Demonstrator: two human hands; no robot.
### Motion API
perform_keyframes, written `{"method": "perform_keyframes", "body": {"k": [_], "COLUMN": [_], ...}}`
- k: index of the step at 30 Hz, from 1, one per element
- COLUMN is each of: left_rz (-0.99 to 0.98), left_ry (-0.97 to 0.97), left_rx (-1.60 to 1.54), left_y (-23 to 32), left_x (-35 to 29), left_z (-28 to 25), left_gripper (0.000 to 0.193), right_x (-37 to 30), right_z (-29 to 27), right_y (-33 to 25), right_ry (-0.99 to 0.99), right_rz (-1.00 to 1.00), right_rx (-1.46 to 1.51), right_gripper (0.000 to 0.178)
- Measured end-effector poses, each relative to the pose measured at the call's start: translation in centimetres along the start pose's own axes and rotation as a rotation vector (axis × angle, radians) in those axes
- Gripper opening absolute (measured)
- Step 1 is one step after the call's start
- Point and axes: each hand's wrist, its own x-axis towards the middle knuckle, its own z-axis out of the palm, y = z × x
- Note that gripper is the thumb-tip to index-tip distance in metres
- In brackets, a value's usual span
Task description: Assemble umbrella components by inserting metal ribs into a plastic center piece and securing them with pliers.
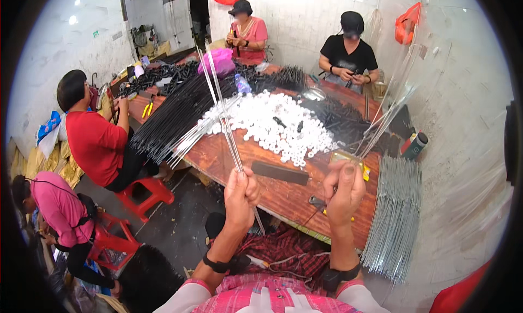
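My left hand (240, 196) is closed around a few thin silver metal rods (222, 112), which slant up over the table and stick out below the fist. My right hand (344, 190) is pinched closed over the table's right part. More thin metal rods (380, 126) fan up from behind its fingertips, partly blurred; the grip itself is hidden. Between and beyond my hands lies a spread of small white ring-shaped pieces (283, 122) with a few black pieces on it. A flat dark grey bar (279, 173) rests on the table between my hands.
The wooden table (218, 157) holds black rods (180, 114), a plastic bottle (242, 84) and yellow-handled pliers (147, 108). Silver rods (393, 215) lie bundled along its right edge near a dark cup (414, 145). Several people work around it; red stools (144, 193) stand left.
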Motion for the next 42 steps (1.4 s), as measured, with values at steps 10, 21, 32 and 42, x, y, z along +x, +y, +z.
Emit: {"method": "perform_keyframes", "body": {"k": [10, 21, 32, 42], "left_rz": [0.066, -0.002, 0.113, 0.044], "left_ry": [-0.029, -0.077, -0.130, 0.027], "left_rx": [-0.011, 0.206, 0.390, 0.369], "left_y": [1.1, -1.0, -2.4, -3.4], "left_x": [-0.9, -2.5, -1.7, -1.7], "left_z": [0.9, 1.2, 1.4, -0.5], "left_gripper": [0.019, 0.024, 0.024, 0.023], "right_x": [-2.3, -2.4, -4.3, -5.6], "right_z": [0.4, 0.5, 2.1, 2.1], "right_y": [-0.1, 2.1, 5.5, 4.1], "right_ry": [-0.279, -0.336, -0.258, -0.282], "right_rz": [0.270, 0.476, 0.237, 0.170], "right_rx": [-0.014, -0.081, -0.100, -0.447], "right_gripper": [0.041, 0.044, 0.040, 0.038]}}
